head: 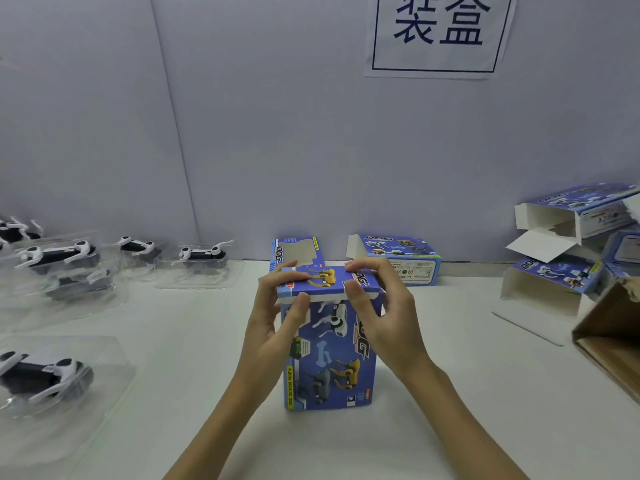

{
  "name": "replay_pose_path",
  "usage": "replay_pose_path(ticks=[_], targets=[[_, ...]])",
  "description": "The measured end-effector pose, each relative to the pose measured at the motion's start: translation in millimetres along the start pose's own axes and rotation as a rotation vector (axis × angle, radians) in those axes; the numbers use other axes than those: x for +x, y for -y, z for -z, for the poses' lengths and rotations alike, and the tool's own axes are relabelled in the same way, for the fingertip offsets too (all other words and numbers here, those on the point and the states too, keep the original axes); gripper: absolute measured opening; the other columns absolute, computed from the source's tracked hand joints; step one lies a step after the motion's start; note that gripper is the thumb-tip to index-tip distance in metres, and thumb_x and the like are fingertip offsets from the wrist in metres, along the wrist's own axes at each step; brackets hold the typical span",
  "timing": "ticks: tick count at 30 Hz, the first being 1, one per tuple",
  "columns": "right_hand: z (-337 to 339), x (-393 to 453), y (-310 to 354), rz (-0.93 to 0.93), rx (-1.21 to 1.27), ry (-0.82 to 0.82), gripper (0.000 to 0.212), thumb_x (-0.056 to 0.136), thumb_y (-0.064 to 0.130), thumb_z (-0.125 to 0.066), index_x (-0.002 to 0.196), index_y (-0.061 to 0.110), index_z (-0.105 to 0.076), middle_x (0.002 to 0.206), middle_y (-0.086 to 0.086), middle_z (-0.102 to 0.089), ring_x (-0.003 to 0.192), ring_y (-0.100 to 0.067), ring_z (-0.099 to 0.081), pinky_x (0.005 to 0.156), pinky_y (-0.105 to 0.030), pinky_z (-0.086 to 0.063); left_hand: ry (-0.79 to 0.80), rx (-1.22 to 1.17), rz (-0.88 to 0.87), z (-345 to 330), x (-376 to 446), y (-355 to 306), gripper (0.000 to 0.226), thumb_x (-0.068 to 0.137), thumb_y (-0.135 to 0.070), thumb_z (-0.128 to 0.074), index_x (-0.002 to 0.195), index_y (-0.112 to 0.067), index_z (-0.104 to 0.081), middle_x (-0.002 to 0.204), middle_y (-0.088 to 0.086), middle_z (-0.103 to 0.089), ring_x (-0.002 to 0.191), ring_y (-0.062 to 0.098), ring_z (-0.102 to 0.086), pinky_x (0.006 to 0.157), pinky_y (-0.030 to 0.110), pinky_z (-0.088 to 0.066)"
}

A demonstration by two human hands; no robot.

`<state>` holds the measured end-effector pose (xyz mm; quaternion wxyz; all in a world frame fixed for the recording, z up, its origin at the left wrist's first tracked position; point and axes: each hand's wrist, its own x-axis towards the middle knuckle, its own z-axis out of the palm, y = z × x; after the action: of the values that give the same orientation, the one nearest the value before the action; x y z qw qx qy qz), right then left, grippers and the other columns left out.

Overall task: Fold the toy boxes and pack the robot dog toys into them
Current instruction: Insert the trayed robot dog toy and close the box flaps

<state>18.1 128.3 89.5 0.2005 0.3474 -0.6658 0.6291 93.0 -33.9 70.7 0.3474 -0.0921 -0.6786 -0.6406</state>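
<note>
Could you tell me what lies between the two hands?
In the head view, the upright blue box's top flap lies between left hand and right hand.

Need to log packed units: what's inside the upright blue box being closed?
Cannot tell. The upright blue printed cardboard box has its top flap folded nearly shut under both hands, left and right, hiding its contents.

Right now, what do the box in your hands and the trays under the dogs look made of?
Blue box: thin printed cardboard, slightly glossy outside, plain white at the flap edges. Trays: clear thin plastic, likely moulded blister; the table shows through and their rims catch glare.
</note>
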Motion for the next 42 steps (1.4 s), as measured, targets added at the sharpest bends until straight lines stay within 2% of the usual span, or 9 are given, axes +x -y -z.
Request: replay_pose_path(ticks=[5, 9, 12, 15, 21, 27, 30, 35, 42], targets=[[-8, -4, -2, -0.008, 0.019, -0.206, 0.039, 0.099, 0.055, -0.058, 0.118, 0.025, -0.074, 0.122, 0.0, -0.065, 0.119, -0.02, -0.063, 0.08, -0.029, -0.06, 0.009, 0.212, 0.001, 2, 0, 9, 0.084, 0.088, -0.048, -0.078, 0.156, -0.029, -0.033, 0.142, -0.033, -0.051, 0.128, 0.014, -0.063, 0.092, 0.036, -0.061], [-18, -8, -2, -0.266, 0.276, -0.27, 0.031, 0.095, 0.041, -0.066, 0.122, 0.025, -0.069, 0.128, -0.006, -0.066, 0.116, -0.022, -0.07, 0.067, -0.027, -0.062, -0.112, 0.82, -0.342, 13, 3, 17, 0.065, 0.099, -0.051, -0.061, 0.15, -0.012, -0.049, 0.144, 0.0, -0.056, 0.127, 0.019, -0.058, 0.108, 0.037, -0.046], [-22, -9, 2, -0.287, 0.355, -0.254, 0.03, 0.093, 0.041, -0.069, 0.121, 0.029, -0.064, 0.126, -0.005, -0.067, 0.115, -0.021, -0.072, 0.066, -0.03, -0.063, -0.043, 0.995, -0.422, 13, 1, 16, 0.104, 0.088, -0.078, -0.057, 0.159, -0.006, -0.033, 0.149, 0.005, -0.049, 0.132, 0.025, -0.049, 0.114, 0.032, -0.029], [-27, -13, 5, -0.301, 0.357, -0.192, 0.034, 0.091, 0.042, -0.068, 0.124, 0.036, -0.063, 0.128, -0.001, -0.066, 0.121, -0.019, -0.068, 0.069, -0.031, -0.064, -0.023, 1.044, -0.36, 10, -2, 19, 0.136, 0.07, -0.095, -0.058, 0.165, -0.01, -0.012, 0.156, 0.007, -0.038, 0.14, 0.028, -0.039, 0.116, 0.048, -0.027], [-21, -9, 1, -0.335, 0.367, 0.018, 0.03, 0.105, 0.042, -0.053, 0.132, 0.031, -0.059, 0.136, -0.006, -0.059, 0.123, -0.016, -0.066, 0.075, -0.029, -0.063, 0.072, 1.003, -0.356, 33, 7, 20, 0.13, 0.062, -0.068, -0.08, 0.164, -0.018, -0.017, 0.158, -0.002, -0.03, 0.145, 0.016, -0.028, 0.119, 0.06, -0.025], [-24, -12, -13, -0.378, 0.293, 0.183, 0.02, 0.098, 0.048, -0.056, 0.115, 0.042, -0.048, 0.112, 0.017, -0.068, 0.111, -0.012, -0.072, 0.069, -0.025, -0.061, 0.216, 1.148, -0.487, 44, 11, 25, 0.13, 0.061, -0.058, -0.09, 0.163, -0.014, -0.021, 0.167, -0.002, -0.025, 0.158, 0.014, -0.016, 0.123, 0.067, -0.01], [-29, -17, -16, -0.318, 0.257, 0.158, 0.02, 0.098, 0.048, -0.054, 0.114, 0.058, -0.047, 0.112, 0.022, -0.067, 0.108, -0.014, -0.073, 0.068, -0.025, -0.062, 0.194, 1.184, -0.497, 40, 7, 25, 0.13, 0.066, -0.075, -0.078, 0.164, -0.012, -0.02, 0.167, 0.002, -0.026, 0.158, 0.021, -0.019, 0.122, 0.07, -0.006], [-38, -22, -19, -0.225, 0.209, 0.215, 0.048, 0.106, 0.049, -0.045, 0.152, 0.058, -0.035, 0.148, 0.008, -0.048, 0.131, -0.013, -0.06, 0.092, -0.039, -0.062, 0.072, 1.21, -0.541, 14, -1, 23, 0.119, 0.07, -0.075, -0.068, 0.162, -0.014, -0.024, 0.158, 0.008, -0.035, 0.149, 0.031, -0.033, 0.119, 0.069, -0.017], [-40, -24, -17, -0.191, 0.195, 0.2, 0.046, 0.104, 0.048, -0.046, 0.146, 0.065, -0.04, 0.133, 0.006, -0.052, 0.124, -0.01, -0.064, 0.089, -0.03, -0.062, 0.021, 1.159, -0.559, 15, -2, 20, 0.113, 0.067, -0.064, -0.071, 0.159, -0.014, -0.028, 0.151, 0.009, -0.037, 0.141, 0.032, -0.038, 0.117, 0.061, -0.026]])
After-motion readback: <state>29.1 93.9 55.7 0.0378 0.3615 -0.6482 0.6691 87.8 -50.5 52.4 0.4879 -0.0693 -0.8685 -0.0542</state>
